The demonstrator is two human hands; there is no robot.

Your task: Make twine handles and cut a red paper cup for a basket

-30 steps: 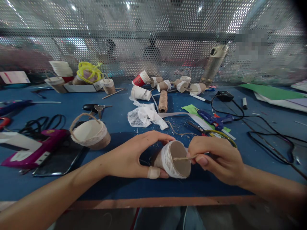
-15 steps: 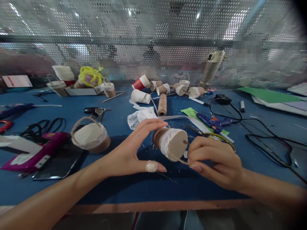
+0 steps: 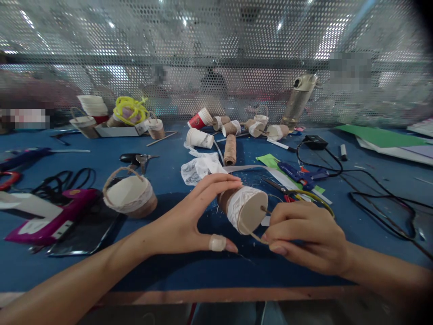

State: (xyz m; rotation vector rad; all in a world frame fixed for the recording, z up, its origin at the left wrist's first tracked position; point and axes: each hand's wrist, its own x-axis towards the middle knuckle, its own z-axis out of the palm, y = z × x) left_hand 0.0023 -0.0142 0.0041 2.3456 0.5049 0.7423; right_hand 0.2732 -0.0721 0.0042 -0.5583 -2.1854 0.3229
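A small twine-wrapped cup basket [image 3: 248, 210] with a white lace band lies tilted on its side, its pale round end turned towards the right. My right hand [image 3: 306, 237] is closed, pinching the twine handle [image 3: 253, 235] at that end. My left hand [image 3: 199, 216] is open around the basket's left side. Its fingers reach over the top and its fingertips seem to touch or nearly touch it, while the bandaged thumb stands apart below. A thin loose strand trails from near the thumb. Another twine basket [image 3: 130, 194] with a looped handle stands to the left of my left hand.
Behind the hands lie crumpled white lace [image 3: 203, 164], a twine spool [image 3: 230, 150] and paper cups [image 3: 199, 138]. Scissors [image 3: 280, 186], a blue glue gun [image 3: 302, 174] and a black cable [image 3: 382, 198] are at right. A purple box [image 3: 64, 212] and keys [image 3: 140, 159] lie left.
Both hands and the basket appear slightly lower and further right in view, as does most of the table. My grip on the twine handle is unchanged.
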